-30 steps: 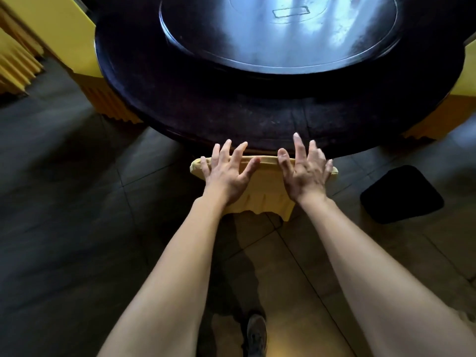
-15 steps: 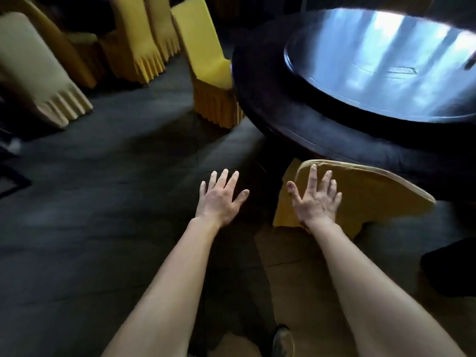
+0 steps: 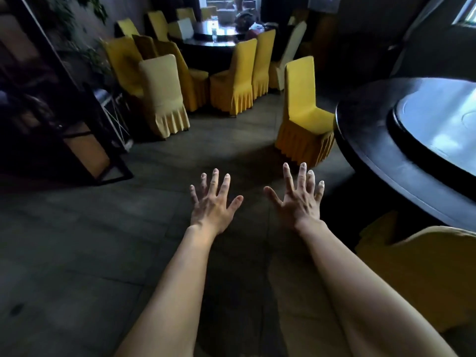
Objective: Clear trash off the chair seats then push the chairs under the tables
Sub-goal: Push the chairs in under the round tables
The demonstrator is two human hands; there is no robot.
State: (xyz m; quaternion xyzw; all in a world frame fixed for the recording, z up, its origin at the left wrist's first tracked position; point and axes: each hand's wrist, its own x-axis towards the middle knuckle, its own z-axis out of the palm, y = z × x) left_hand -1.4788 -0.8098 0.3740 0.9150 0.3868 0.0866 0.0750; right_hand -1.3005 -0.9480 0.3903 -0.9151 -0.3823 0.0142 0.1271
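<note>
Two bare forearms reach out over the dark grey tiled floor (image 3: 77,240). The left hand (image 3: 212,204) and right hand (image 3: 300,202) hover side by side above it, fingers spread straight and holding nothing. At the lower right, the nearest yellow fabric-covered chair (image 3: 425,274) stands just beside the rim of the round dark wooden table (image 3: 365,140), with its seat hidden. Farther along that rim, a second yellow skirted chair (image 3: 304,117) faces the table, seat in view. Beyond it a pale yellow covered chair (image 3: 162,94) stands apart, and more yellow chairs ring a far round dark table (image 3: 206,39).
</note>
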